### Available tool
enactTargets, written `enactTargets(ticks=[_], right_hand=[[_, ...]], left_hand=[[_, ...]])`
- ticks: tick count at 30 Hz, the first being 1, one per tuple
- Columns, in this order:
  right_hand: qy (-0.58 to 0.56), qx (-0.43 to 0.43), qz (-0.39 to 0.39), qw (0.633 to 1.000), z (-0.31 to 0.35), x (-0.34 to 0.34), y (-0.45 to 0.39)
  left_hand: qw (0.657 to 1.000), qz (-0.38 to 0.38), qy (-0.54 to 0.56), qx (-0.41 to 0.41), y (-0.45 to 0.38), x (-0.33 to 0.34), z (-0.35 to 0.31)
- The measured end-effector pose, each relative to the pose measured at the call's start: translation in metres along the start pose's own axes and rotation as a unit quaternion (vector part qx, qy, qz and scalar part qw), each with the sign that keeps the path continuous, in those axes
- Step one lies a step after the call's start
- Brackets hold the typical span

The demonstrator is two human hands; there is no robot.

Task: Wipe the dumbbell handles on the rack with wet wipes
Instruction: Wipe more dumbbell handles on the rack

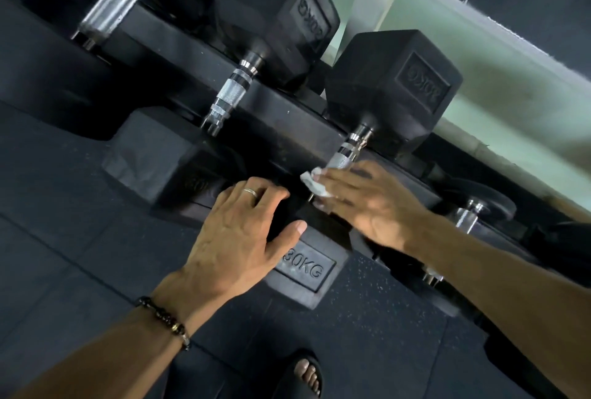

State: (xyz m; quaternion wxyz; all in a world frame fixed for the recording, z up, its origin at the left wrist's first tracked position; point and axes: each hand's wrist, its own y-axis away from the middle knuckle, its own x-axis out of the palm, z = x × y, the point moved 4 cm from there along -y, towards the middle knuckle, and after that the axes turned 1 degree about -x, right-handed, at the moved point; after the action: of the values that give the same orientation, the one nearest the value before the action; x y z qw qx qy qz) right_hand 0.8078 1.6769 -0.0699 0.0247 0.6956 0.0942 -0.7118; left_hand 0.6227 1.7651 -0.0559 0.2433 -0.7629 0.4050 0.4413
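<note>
Knurled chrome marks the dumbbell handle (343, 155) at the centre of the view; we see it running from the far black hex head (393, 91), stamped 30KG, down toward the near head (303, 267), which bears the same stamp. This dumbbell lies across the black rack rail (281, 130). A white wet wipe (315, 183) sits crumpled against the lower part of the handle, under the fingers of the right hand (367, 203). The right hand reaches over the handle with its fingers curled onto the wipe, so its grip is closed on the wipe and presses it to the metal; motion blur softens the fingertips, and we cannot tell how far they wrap round the bar. The left hand (243, 232) rests on the near head, fingers spread and laid flat over its top edge, thumb along the stamped face; its grip is apart and holds nothing. It wears a ring (250, 191) and, at the wrist, a dark beaded bracelet (166, 322).

Beside the wiped dumbbell, to the left, we see a second dumbbell (230, 95) of the same pattern on the rack, and beyond it a third chrome handle (112, 5). Another chrome bar end (467, 216) shows at the right. Below lies dark speckled rubber floor (383, 318), with a sandalled foot (307, 373) at the lower edge. A pale green wall (511, 95) stands behind the rack.
</note>
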Motion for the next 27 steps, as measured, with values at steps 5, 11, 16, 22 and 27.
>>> enactTargets(ticks=[5,11,16,22,27], right_hand=[[0.119,0.073,-0.036,0.990,-0.030,-0.026,-0.009],[-0.244,0.495,-0.231,0.801,-0.007,-0.034,0.023],[-0.385,0.685,-0.337,0.518,-0.019,-0.019,-0.005],[-0.367,0.673,-0.157,0.623,0.010,-0.009,-0.006],[-0.392,0.682,-0.284,0.548,-0.016,-0.017,-0.013]], left_hand=[[1.000,-0.010,0.002,0.007,-0.002,-0.001,0.001],[1.000,0.006,0.000,-0.007,-0.001,-0.002,-0.002],[1.000,0.008,0.005,0.003,-0.004,-0.002,0.001],[1.000,0.003,0.017,0.012,-0.005,-0.001,0.001],[1.000,0.000,0.011,0.025,-0.007,-0.001,0.002]])
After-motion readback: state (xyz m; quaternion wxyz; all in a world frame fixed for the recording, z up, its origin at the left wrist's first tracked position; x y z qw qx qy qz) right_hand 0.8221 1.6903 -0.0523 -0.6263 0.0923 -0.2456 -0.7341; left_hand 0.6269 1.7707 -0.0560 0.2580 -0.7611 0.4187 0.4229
